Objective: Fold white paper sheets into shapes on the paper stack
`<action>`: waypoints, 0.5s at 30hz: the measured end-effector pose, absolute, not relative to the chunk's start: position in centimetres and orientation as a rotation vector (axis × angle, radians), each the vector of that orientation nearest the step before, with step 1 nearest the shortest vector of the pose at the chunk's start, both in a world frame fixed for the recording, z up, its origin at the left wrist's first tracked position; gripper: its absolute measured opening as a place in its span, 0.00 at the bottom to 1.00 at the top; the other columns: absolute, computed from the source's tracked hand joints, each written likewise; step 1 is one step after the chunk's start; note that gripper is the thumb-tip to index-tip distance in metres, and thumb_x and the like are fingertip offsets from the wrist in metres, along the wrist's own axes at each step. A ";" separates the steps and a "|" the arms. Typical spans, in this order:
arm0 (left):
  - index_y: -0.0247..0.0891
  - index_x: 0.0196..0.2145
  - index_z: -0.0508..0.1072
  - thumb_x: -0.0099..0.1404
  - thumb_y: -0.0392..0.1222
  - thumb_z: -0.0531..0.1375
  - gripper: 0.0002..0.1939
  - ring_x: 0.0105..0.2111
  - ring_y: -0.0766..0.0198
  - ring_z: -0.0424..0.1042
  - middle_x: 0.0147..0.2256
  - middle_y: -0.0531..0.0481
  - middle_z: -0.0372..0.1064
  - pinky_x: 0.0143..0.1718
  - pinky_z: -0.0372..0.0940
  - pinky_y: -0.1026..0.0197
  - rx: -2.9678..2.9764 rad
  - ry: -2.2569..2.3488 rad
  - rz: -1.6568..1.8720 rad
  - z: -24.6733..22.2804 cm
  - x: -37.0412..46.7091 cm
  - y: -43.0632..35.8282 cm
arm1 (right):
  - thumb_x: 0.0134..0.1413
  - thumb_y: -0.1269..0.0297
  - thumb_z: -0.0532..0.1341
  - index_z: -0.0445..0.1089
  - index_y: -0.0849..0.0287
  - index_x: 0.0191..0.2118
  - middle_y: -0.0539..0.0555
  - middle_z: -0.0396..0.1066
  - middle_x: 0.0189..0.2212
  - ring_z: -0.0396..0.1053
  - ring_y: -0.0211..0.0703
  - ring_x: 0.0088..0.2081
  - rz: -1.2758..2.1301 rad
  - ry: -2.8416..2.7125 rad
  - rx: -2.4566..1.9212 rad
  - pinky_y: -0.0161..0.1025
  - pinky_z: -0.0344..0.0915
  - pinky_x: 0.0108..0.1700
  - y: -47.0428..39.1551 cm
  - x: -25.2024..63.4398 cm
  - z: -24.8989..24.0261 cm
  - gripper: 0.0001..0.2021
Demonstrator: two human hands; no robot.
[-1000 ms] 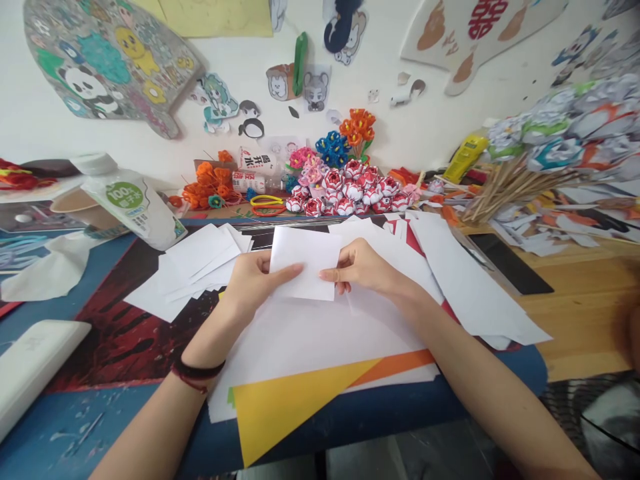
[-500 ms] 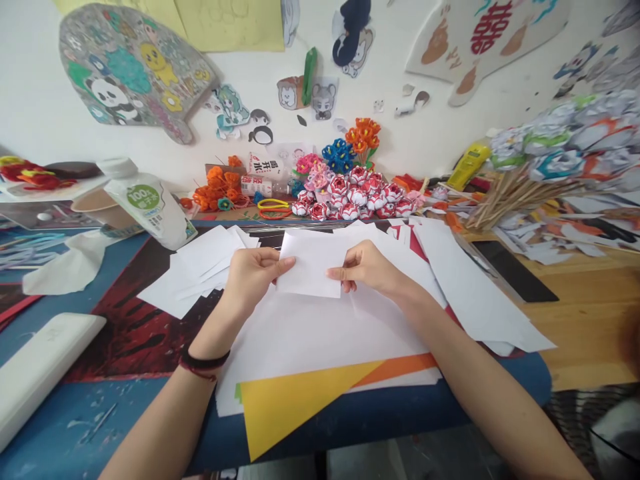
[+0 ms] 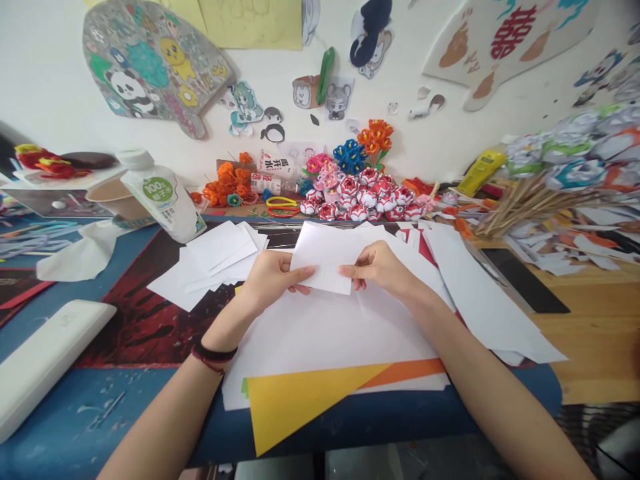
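Observation:
A small white sheet of paper (image 3: 325, 257) is held up between my two hands, tilted a little. My left hand (image 3: 277, 277) pinches its left edge, thumb on the near face and fingers behind. On the right edge, my right hand (image 3: 377, 267) grips it the same way; the fingers behind the sheet are hidden. Beneath lie large white sheets (image 3: 325, 333), with a yellow paper triangle (image 3: 300, 400) and an orange strip (image 3: 405, 372) at their near edge. Left of my left hand is a loose pile of small white papers (image 3: 215, 250).
A white bottle (image 3: 163, 200) stands at the back left, near a paper cup (image 3: 120, 200). Red-and-white paper flowers (image 3: 370, 197) line the wall. Long white paper pieces (image 3: 490, 300) and a black phone-like slab (image 3: 525, 280) lie right. A white oblong device (image 3: 55, 360) rests left.
The camera view has shifted, so everything sits slightly further right. The sheet is tilted more, and my left thumb lies further in over it. Both hands keep hold.

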State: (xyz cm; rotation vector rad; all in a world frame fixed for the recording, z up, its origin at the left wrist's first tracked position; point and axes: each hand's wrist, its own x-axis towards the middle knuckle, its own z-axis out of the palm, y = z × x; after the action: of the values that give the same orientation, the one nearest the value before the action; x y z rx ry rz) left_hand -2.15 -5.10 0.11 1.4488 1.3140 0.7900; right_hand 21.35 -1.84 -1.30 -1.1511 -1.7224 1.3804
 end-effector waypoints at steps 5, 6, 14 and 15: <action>0.33 0.26 0.74 0.60 0.61 0.61 0.24 0.25 0.58 0.78 0.26 0.41 0.78 0.26 0.70 0.63 1.437 1.248 0.757 0.6 -2.0 -5.2 | 0.35 0.48 0.74 0.72 0.64 0.15 0.57 0.71 0.14 0.63 0.35 0.15 1.375 -1.724 -1.163 0.33 0.59 0.19 -1.8 21.5 -1.2 0.22; 0.33 0.26 0.73 0.59 0.61 0.62 0.24 0.25 0.58 0.78 0.25 0.41 0.78 0.25 0.70 0.62 1.426 1.247 0.756 0.7 -2.0 -5.3 | 0.35 0.48 0.74 0.71 0.64 0.15 0.57 0.71 0.14 0.63 0.35 0.15 1.373 -1.724 -1.163 0.33 0.59 0.19 -1.8 21.5 -1.1 0.22; 0.34 0.27 0.72 0.59 0.60 0.63 0.23 0.29 0.56 0.79 0.28 0.41 0.79 0.29 0.71 0.61 1.412 1.248 0.757 0.5 -2.3 -5.2 | 0.35 0.48 0.74 0.71 0.64 0.15 0.56 0.71 0.14 0.63 0.35 0.15 1.337 -1.693 -1.152 0.33 0.58 0.19 -1.6 21.8 -1.2 0.22; 0.35 0.25 0.71 0.58 0.59 0.64 0.22 0.30 0.56 0.79 0.28 0.40 0.79 0.29 0.71 0.61 1.427 1.244 0.745 0.4 -2.4 -5.2 | 0.35 0.48 0.74 0.71 0.64 0.15 0.56 0.71 0.14 0.63 0.35 0.15 1.324 -1.683 -1.152 0.33 0.58 0.18 -1.5 21.9 -1.3 0.22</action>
State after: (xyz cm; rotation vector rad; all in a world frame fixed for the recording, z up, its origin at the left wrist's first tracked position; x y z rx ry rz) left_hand -2.44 -5.16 0.39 1.4273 1.2442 0.7450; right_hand 21.88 -1.53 -1.28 -1.1520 -1.6832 1.3236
